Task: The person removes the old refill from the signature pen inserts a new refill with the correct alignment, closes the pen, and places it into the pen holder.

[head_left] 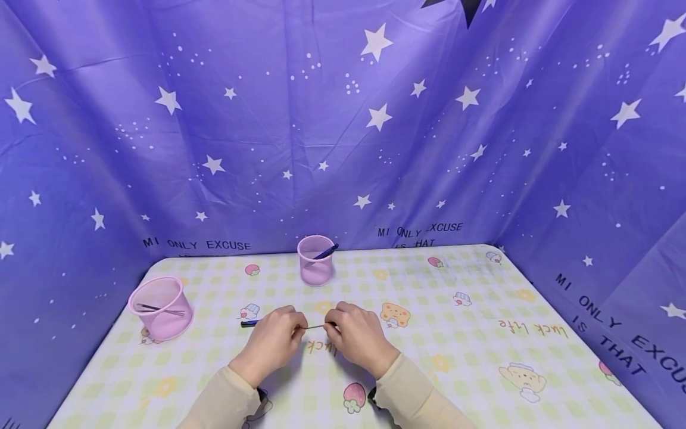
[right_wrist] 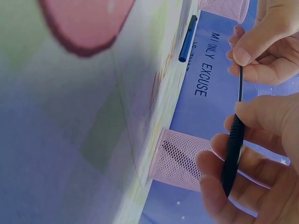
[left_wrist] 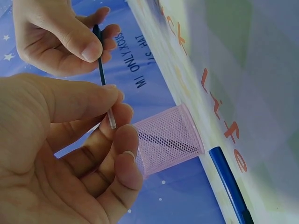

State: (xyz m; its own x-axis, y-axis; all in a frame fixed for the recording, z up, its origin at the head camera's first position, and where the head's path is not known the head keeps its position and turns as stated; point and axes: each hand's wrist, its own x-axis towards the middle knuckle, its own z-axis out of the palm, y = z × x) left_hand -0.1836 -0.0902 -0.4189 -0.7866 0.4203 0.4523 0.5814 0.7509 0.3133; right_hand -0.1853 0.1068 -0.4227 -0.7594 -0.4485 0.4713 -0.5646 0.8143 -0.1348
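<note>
In the head view my left hand (head_left: 273, 339) and right hand (head_left: 361, 336) face each other above the table. My right fingers curl round a black ribbed pen grip (right_wrist: 233, 149), seen in the right wrist view. A thin dark refill (right_wrist: 241, 84) runs out of that grip. My left thumb and fingertip pinch the refill near its clear end (left_wrist: 111, 120), which pokes out past them in the left wrist view. Just left of my left hand, a blue pen barrel (head_left: 249, 324) lies on the tablecloth.
A pink mesh pen cup (head_left: 161, 328) stands at the left with thin dark sticks (head_left: 150, 308) inside. Another pink mesh cup (head_left: 316, 274) stands at the back, a dark blue pen (head_left: 327, 252) leaning out. Behind the table hangs a purple star curtain (head_left: 343, 131).
</note>
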